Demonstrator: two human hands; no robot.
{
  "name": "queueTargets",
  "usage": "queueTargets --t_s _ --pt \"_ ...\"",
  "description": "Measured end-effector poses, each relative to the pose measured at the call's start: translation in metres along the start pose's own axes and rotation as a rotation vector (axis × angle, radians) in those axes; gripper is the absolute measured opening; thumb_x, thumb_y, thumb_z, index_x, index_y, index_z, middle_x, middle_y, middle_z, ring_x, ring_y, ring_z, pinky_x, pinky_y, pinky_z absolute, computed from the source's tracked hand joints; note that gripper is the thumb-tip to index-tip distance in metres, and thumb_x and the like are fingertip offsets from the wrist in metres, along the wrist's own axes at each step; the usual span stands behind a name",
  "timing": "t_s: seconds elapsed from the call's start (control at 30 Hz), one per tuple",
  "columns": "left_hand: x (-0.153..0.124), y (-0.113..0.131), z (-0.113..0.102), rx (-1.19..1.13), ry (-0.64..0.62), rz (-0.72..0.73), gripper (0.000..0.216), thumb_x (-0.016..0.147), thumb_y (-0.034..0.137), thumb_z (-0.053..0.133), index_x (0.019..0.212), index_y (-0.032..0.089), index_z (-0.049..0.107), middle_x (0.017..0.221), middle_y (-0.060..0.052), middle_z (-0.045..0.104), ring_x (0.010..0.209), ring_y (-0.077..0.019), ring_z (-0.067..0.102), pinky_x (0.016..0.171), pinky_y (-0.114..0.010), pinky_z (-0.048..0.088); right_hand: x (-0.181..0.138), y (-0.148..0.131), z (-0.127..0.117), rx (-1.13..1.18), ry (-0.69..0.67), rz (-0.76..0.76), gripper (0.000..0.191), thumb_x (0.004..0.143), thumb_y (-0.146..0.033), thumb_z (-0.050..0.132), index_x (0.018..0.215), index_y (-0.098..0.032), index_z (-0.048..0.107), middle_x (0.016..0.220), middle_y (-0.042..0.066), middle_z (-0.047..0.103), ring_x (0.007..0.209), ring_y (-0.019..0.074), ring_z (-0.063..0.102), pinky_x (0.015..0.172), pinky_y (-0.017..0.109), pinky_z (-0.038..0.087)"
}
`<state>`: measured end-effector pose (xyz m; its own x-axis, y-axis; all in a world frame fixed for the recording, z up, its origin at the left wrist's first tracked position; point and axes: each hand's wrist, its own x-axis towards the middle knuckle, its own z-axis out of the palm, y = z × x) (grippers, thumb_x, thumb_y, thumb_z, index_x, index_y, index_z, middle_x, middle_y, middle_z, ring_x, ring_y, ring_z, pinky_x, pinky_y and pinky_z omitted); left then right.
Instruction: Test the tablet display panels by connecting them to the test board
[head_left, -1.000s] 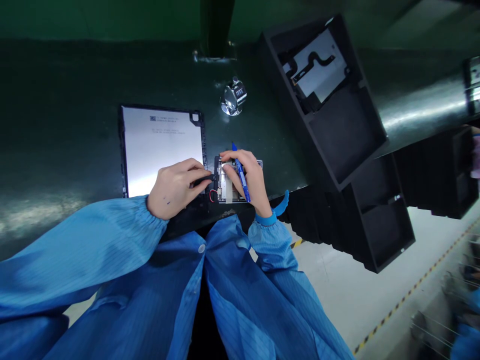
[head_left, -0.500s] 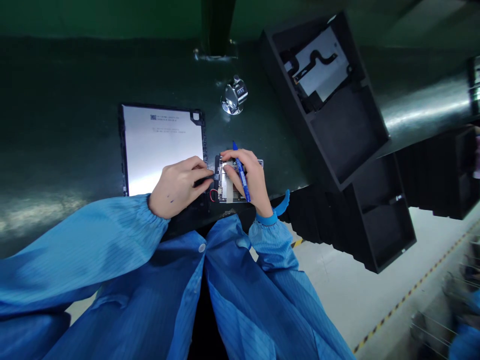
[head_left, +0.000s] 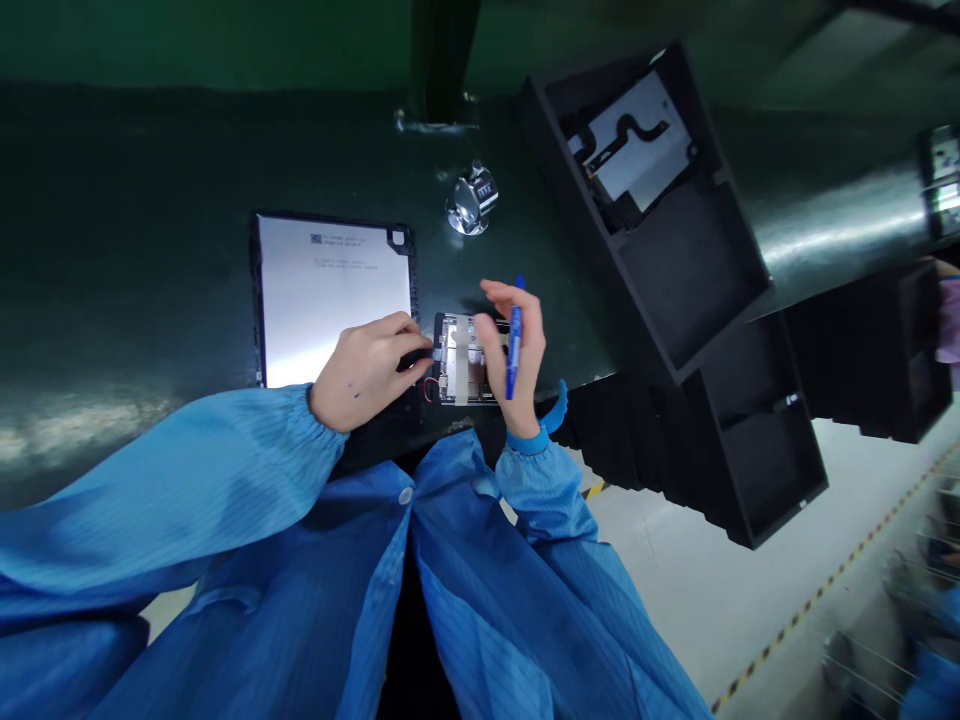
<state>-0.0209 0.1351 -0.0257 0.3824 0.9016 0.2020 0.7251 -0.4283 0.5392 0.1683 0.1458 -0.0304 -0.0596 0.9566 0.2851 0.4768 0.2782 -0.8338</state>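
A small circuit-board assembly (head_left: pixel 463 370) with a pale tape strip across it lies on the dark green bench. My left hand (head_left: pixel 373 368) is at its left edge, thumb and forefinger pinched together by a small tab; what lies between the fingertips is too small to make out. Red wires show just below them. My right hand (head_left: pixel 517 345) holds a blue marker pen (head_left: pixel 514 350) against its palm, with thumb and fingers raised over the board's right side. Left of the board lies a tablet-sized silver display panel (head_left: pixel 334 300) with a black frame, its lower right part hidden by my left hand.
A chrome tally counter (head_left: pixel 472 200) stands behind the board. At right, a black tray (head_left: pixel 682 280) holds a silver panel with a black ribbon cable (head_left: pixel 624 145). More black trays (head_left: pixel 772 430) are stacked below the bench edge. Part of another person's sleeve (head_left: pixel 949 320) shows at far right.
My right hand has lifted and shifted right off the board, the marker pen turning more upright and baring more of the tape strip. My left hand stays at the board's left edge. The view shifted slightly.
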Motion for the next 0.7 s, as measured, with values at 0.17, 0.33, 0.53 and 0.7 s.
queueTargets --t_s 0.17,0.33,0.53,0.7 --pt "-0.026 -0.007 -0.063 -0.423 0.049 -0.356 0.066 0.083 0.037 0.071 0.142 0.013 0.054 0.141 -0.013 0.056 0.122 -0.0276 0.059 0.108 -0.042 0.049 -0.007 -0.015 -0.007 -0.051 -0.337 -0.105 0.033 0.103 -0.037 0.044 0.133 -0.027 0.053 0.137 0.006 0.061 0.133 0.0233 0.054 0.118 0.049 0.039" --pt "-0.089 -0.023 -0.116 -0.82 0.159 -1.13 0.053 0.08 0.039 0.075 0.131 0.029 0.065 0.136 -0.007 0.062 0.125 -0.0289 0.06 0.111 -0.043 0.047 -0.009 -0.015 0.005 -0.223 -0.663 -0.295 0.091 0.09 -0.053 0.064 0.16 -0.021 0.015 0.16 0.015 0.035 0.153 0.0292 0.027 0.126 0.058 0.019" --pt "-0.08 -0.029 -0.111 -1.048 0.143 -1.334 0.028 0.092 0.029 0.054 0.097 0.02 0.079 0.126 -0.011 0.068 0.113 -0.0262 0.067 0.074 -0.026 0.063 -0.009 -0.006 0.013 -0.224 -0.673 -0.279 0.095 0.086 -0.053 0.069 0.16 -0.02 0.017 0.16 0.017 0.035 0.152 0.03 0.029 0.126 0.058 0.02" --pt "-0.046 0.001 -0.114 -1.191 0.08 -0.977 0.036 0.096 0.029 0.043 0.099 0.018 0.077 0.112 -0.012 0.072 0.093 -0.026 0.07 0.073 -0.039 0.064 -0.003 -0.024 -0.008 0.084 -0.568 -0.165 0.09 0.087 -0.054 0.068 0.159 -0.027 0.021 0.157 0.012 0.041 0.147 0.0294 0.039 0.123 0.054 0.032"
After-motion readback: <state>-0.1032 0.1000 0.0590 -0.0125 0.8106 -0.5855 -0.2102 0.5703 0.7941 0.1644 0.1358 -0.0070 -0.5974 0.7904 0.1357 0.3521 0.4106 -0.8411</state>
